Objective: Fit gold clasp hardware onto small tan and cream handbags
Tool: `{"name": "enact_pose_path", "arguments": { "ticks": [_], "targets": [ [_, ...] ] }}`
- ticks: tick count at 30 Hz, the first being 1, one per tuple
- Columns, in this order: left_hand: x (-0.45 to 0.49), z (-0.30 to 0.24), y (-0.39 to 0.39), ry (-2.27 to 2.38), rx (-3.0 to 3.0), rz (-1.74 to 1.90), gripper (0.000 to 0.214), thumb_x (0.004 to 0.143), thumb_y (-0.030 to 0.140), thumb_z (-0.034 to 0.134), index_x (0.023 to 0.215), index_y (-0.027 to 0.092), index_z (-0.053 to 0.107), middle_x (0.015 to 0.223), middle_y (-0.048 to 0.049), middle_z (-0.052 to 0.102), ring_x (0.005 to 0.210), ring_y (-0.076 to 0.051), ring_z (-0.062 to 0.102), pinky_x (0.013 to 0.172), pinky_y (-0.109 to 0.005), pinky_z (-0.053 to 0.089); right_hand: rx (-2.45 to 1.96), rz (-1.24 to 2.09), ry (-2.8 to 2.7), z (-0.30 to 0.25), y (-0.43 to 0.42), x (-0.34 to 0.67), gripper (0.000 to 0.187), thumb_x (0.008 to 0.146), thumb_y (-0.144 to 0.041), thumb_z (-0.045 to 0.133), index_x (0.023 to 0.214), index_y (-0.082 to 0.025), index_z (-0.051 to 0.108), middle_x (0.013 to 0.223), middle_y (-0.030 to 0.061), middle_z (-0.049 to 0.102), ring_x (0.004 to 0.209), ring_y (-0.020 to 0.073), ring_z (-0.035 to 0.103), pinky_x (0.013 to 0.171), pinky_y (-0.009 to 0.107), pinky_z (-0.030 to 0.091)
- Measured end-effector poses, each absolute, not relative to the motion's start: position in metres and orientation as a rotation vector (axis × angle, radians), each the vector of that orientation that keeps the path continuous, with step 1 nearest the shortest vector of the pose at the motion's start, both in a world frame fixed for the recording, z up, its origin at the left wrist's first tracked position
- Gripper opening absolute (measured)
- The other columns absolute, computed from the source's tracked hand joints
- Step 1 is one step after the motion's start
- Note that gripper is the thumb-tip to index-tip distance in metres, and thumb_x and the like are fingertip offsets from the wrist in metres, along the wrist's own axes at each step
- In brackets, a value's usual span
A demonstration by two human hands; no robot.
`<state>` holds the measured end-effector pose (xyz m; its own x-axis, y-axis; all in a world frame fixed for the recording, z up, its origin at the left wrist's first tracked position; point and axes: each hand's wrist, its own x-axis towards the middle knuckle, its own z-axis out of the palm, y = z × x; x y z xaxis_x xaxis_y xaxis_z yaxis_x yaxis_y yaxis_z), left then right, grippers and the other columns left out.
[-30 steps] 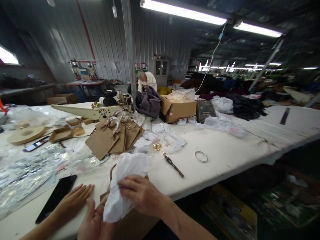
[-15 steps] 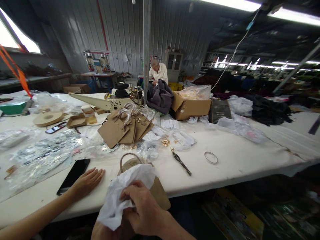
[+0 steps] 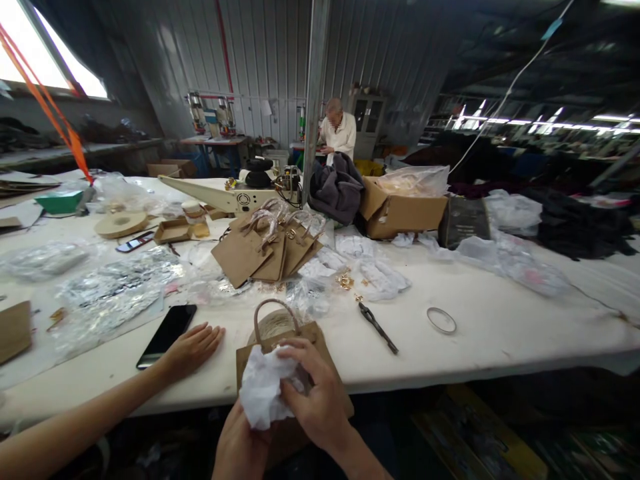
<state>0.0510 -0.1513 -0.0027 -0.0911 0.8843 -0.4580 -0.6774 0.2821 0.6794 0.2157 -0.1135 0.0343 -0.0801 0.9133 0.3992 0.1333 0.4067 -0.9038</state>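
Between my two hands is a crumpled sheet of white tissue paper (image 3: 267,390). My left hand (image 3: 245,437) grips it from below and the left, its fingers partly hidden behind the paper. With thumb and fingers bent round its right side, my right hand (image 3: 317,393) grips it too. Just behind the paper, a brown handbag (image 3: 320,343) with one rounded handle standing up leans at the table edge. A roll of pale cord or tape (image 3: 277,323) shows through that handle. Pliers (image 3: 377,328) lie on the table to the right of the bag.
Another person's hand (image 3: 200,343) rests flat at the left beside a black phone (image 3: 167,337). Several brown bags (image 3: 270,253) are stacked mid-table near gold hardware (image 3: 345,280). A metal ring (image 3: 441,321), a cardboard box (image 3: 405,213) and a cream machine (image 3: 250,200) are on the table.
The tissue paper, spread out wide before, is now bunched into a smaller ball in my hands. More of the bag's front shows. My view has shifted left.
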Motion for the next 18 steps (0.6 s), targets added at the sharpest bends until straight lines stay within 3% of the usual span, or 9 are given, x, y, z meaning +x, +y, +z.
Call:
{"name": "enact_pose_path", "arguments": {
  "ticks": [3, 7, 11, 14, 16, 18],
  "targets": [
    [0.055, -0.005, -0.15, 0.816, 0.162, 1.27, 0.048, 0.076, 0.043, 0.084, 0.121, 0.027, 0.083, 0.13, -0.0123, 0.078, 0.136, -0.042, 0.066, 0.107, -0.052, 0.063, -0.883, 0.714, -1.529, 0.031, -0.116, 0.208, 0.035, 0.09, -0.006, 0.063, 0.11, -0.029, 0.08, 0.129, 0.0068, 0.07, 0.117, 0.0261, 0.071, 0.097, 0.037, 0.062],
    [0.065, -0.009, -0.156, 0.838, 0.245, 1.161, 0.062, 0.082, 0.065, 0.079, 0.132, 0.03, 0.079, 0.149, -0.012, 0.069, 0.15, -0.043, 0.053, 0.113, -0.056, 0.06, -0.919, 0.527, -1.532, 0.024, -0.12, 0.199, 0.035, 0.092, -0.005, 0.057, 0.113, -0.028, 0.075, 0.114, 0.0079, 0.07, 0.105, 0.0253, 0.071, 0.088, 0.037, 0.063],
    [0.051, -0.004, -0.141, 1.042, 0.438, 1.055, 0.055, 0.084, 0.054, 0.081, 0.136, 0.039, 0.076, 0.136, -0.009, 0.075, 0.143, -0.038, 0.062, 0.097, -0.046, 0.07, -0.908, 0.42, -1.75, 0.026, -0.126, 0.2, 0.034, 0.092, -0.015, 0.063, 0.124, -0.025, 0.07, 0.122, 0.0106, 0.069, 0.109, 0.0296, 0.067, 0.095, 0.046, 0.06],
    [-0.005, 0.0, -0.087, 1.104, 0.505, 1.065, 0.042, 0.096, 0.048, 0.067, 0.137, 0.039, 0.074, 0.128, -0.0072, 0.077, 0.139, -0.03, 0.066, 0.085, -0.035, 0.07, -0.851, 0.372, -1.977, 0.032, -0.124, 0.208, 0.039, 0.09, -0.039, 0.082, 0.125, -0.027, 0.069, 0.133, 0.0079, 0.07, 0.12, 0.0327, 0.065, 0.113, 0.053, 0.052],
    [-0.059, -0.001, -0.037, 1.198, 0.651, 1.083, 0.029, 0.098, 0.031, 0.058, 0.115, 0.029, 0.082, 0.114, -0.0089, 0.08, 0.137, -0.027, 0.067, 0.081, -0.029, 0.067, -0.807, 0.389, -2.014, 0.032, -0.121, 0.213, 0.041, 0.089, -0.05, 0.088, 0.117, -0.027, 0.07, 0.14, 0.0067, 0.069, 0.13, 0.0323, 0.062, 0.122, 0.052, 0.046],
    [-0.106, -0.008, 0.004, 1.293, 0.994, 0.984, 0.029, 0.093, 0.018, 0.055, 0.09, 0.024, 0.083, 0.103, -0.0117, 0.082, 0.128, -0.028, 0.073, 0.085, -0.029, 0.065, -0.758, 0.472, -1.959, 0.028, -0.117, 0.217, 0.036, 0.092, -0.052, 0.087, 0.105, -0.025, 0.069, 0.139, 0.0071, 0.07, 0.129, 0.0287, 0.065, 0.118, 0.044, 0.05]
  ]
}}
